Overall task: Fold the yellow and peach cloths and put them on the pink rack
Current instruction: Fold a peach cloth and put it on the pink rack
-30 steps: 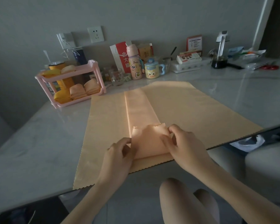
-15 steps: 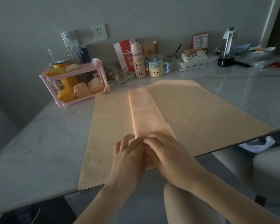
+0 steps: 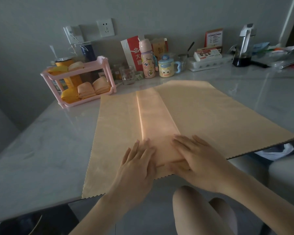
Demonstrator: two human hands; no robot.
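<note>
A peach cloth (image 3: 155, 116), folded into a long narrow strip, lies down the middle of a larger tan cloth (image 3: 210, 116) spread on the table. Its near end is folded over into a flat pad. My left hand (image 3: 137, 160) presses flat on the pad's left side, and my right hand (image 3: 192, 155) presses flat on its right side, fingers straight. The pink rack (image 3: 107, 73) stands at the back left and holds folded yellow cloths (image 3: 69, 95) and folded peach cloths (image 3: 92, 88) on both shelves.
The grey marble table (image 3: 41, 141) carries a pink bottle (image 3: 147, 60), a cartoon mug (image 3: 166, 68), a glass jar (image 3: 128, 75), a red bag (image 3: 133, 51), an egg tray (image 3: 209, 62) and a dark jug (image 3: 243, 48) along the back wall. My knees show below the front edge.
The near end of the peach strip was folded over and pressed down. My hands came together on the fold, then spread apart and now lie flat on either side of it.
</note>
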